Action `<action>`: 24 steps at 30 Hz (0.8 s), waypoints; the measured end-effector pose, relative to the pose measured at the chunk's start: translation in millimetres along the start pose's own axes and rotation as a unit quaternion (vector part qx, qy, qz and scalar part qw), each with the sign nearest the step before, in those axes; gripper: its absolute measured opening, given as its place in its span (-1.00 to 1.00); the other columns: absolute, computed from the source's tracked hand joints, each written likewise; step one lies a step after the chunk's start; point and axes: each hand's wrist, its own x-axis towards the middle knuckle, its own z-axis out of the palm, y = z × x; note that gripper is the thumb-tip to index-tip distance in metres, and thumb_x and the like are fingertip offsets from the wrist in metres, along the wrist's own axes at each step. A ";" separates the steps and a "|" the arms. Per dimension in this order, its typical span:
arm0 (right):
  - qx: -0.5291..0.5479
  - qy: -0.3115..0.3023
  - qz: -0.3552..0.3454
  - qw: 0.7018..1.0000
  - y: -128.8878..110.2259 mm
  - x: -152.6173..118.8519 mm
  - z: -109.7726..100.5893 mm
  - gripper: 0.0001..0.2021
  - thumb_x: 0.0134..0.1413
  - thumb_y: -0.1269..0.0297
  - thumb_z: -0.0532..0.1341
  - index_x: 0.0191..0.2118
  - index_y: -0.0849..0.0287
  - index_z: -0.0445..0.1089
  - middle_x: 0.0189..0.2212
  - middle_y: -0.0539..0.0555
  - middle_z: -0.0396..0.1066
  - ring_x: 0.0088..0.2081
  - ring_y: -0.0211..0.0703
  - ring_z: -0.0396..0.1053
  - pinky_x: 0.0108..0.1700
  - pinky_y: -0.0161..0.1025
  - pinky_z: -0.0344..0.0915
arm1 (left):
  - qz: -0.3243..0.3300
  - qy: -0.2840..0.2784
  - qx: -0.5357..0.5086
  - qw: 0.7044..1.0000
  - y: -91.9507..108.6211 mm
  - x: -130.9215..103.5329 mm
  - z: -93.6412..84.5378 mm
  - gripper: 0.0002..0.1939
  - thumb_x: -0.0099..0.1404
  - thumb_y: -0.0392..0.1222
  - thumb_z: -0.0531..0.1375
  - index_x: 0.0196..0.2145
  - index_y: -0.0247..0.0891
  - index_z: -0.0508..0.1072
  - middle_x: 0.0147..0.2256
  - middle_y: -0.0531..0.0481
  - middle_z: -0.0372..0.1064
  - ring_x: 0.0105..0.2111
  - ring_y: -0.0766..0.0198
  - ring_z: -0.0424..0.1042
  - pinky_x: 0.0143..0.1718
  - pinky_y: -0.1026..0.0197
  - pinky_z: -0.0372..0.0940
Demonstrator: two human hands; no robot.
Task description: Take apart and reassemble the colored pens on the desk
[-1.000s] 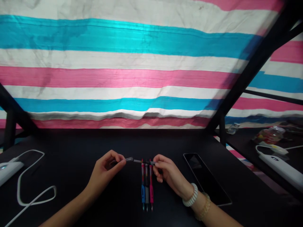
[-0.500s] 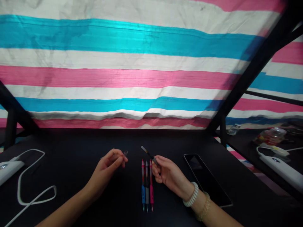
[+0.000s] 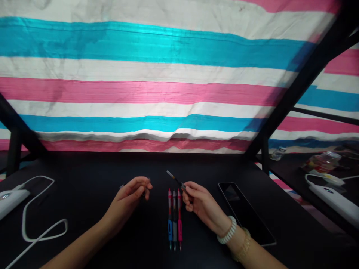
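My left hand (image 3: 130,196) is closed, its fingertips pinching a small clear piece (image 3: 148,181) that looks like part of a pen barrel. Most of it is hidden by the fingers, and a dark bit pokes out behind the hand. With thumb and fingers pinched, my right hand (image 3: 200,203) grips a pen refill (image 3: 174,177), its clear end pointing up and left and a grey part at the fingertips. Between the hands, side by side on the black table, lie a blue pen (image 3: 170,228), a grey pen (image 3: 174,229) and a pink pen (image 3: 180,228).
A black phone (image 3: 246,213) lies right of my right wrist. At the left edge sits a white power strip (image 3: 12,201) with a looping white cable (image 3: 25,220). Another white strip (image 3: 333,198) and a clear jar (image 3: 328,160) are at the far right. Black frame posts flank the striped sheet (image 3: 140,93).
The clear piece in my left fingers has turned and shows less above the fingertips. My right hand, with the refill, has barely moved. The pens lie as before.
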 end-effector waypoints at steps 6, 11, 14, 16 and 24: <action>-0.053 0.034 -0.034 0.997 -3.0 -2.9 3.3 -0.81 0.01 0.25 0.32 -0.30 0.22 0.35 -0.55 -0.06 0.25 -0.51 -0.34 0.14 -0.52 -0.38 0.11 | -0.027 0.030 0.024 0.999 1.6 -1.7 -2.2 -0.75 0.21 -0.19 0.26 -0.12 -0.19 0.54 -0.34 -0.02 0.41 -0.35 0.30 0.31 -0.27 0.28 0.17; -0.079 0.055 -0.048 0.994 -3.1 -3.1 3.8 -0.79 -0.02 0.21 0.33 -0.32 0.21 0.35 -0.56 -0.07 0.24 -0.51 -0.33 0.13 -0.52 -0.37 0.11 | -0.021 0.069 0.066 0.995 3.8 -2.9 -1.0 -0.71 0.19 -0.15 0.31 -0.11 -0.18 0.54 -0.30 0.00 0.44 -0.35 0.31 0.34 -0.25 0.29 0.21; -0.092 0.066 -0.057 0.992 -2.9 -2.8 3.6 -0.77 -0.07 0.19 0.35 -0.33 0.20 0.36 -0.57 -0.07 0.23 -0.52 -0.32 0.13 -0.53 -0.37 0.09 | -0.010 0.113 0.063 0.992 3.9 -1.6 -0.8 -0.66 0.14 -0.15 0.35 -0.09 -0.15 0.52 -0.23 0.02 0.45 -0.35 0.35 0.36 -0.25 0.33 0.25; -0.103 0.067 -0.066 0.990 -2.7 -2.5 3.2 -0.76 -0.09 0.19 0.35 -0.34 0.20 0.37 -0.58 -0.08 0.23 -0.52 -0.32 0.13 -0.54 -0.37 0.09 | -0.015 0.131 0.056 0.990 3.1 -0.4 -1.5 -0.64 0.13 -0.16 0.37 -0.09 -0.15 0.50 -0.24 0.03 0.47 -0.36 0.38 0.38 -0.26 0.35 0.26; -0.150 0.060 -0.084 0.983 -1.6 -1.0 2.1 -0.81 -0.07 0.23 0.32 -0.36 0.21 0.37 -0.59 -0.08 0.21 -0.54 -0.32 0.12 -0.55 -0.36 0.07 | -0.033 0.104 -0.017 0.994 1.4 1.0 -2.3 -0.82 0.11 -0.20 0.38 -0.35 -0.24 0.47 -0.33 0.05 0.44 -0.40 0.38 0.44 -0.33 0.38 0.31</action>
